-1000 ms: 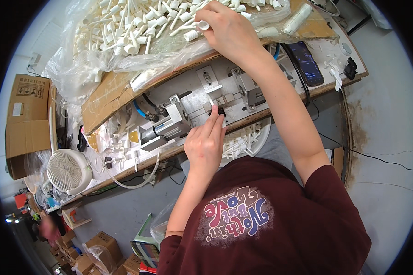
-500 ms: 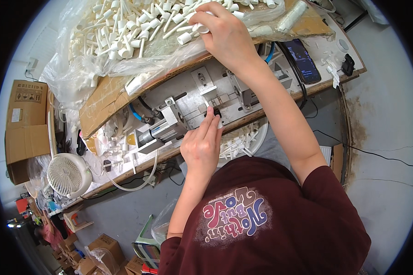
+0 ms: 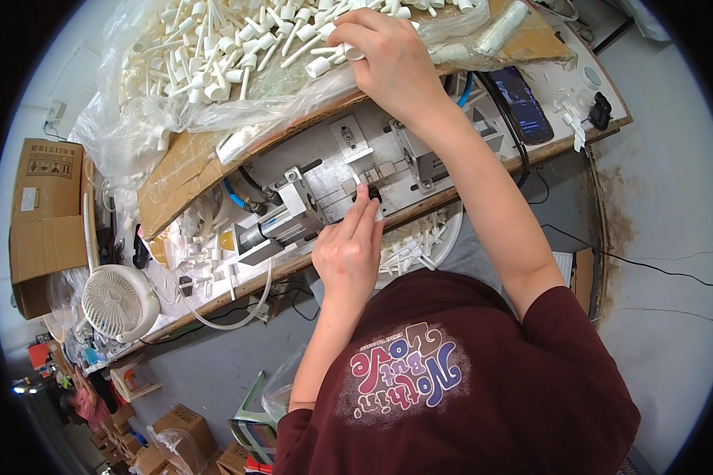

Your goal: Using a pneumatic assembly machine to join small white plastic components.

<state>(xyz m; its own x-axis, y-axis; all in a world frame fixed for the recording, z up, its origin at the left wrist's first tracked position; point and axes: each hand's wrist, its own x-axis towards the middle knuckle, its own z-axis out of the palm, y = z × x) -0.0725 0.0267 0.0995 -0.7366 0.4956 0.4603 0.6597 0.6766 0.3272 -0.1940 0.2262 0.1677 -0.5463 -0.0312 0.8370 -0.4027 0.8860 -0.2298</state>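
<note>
At the pile of white plastic scoops (image 3: 206, 51) with cup-shaped ends, my right hand (image 3: 396, 67) has its fingers closed around one scoop (image 3: 353, 52); its cup shows at the fingertips. My left hand (image 3: 348, 252) lies at the front of a metal clamping fixture (image 3: 376, 170), fingers stretched out and side by side. Its fingertips rest beside a small black part (image 3: 370, 195) near the fixture's middle. What lies under those fingers is hidden.
Cardboard (image 3: 182, 178) and clear plastic film lie under the pile. A pneumatic cylinder (image 3: 265, 233) flanks the fixture. Nearby are a phone (image 3: 521, 104), a white fan (image 3: 119, 302) and a tub of white pieces (image 3: 420, 247) below the bench edge. A person (image 3: 91, 404) is far back left.
My right hand has shifted slightly toward me and right at the pile, with the scoop's cup at its fingers. My left hand stays in nearly the same place.
</note>
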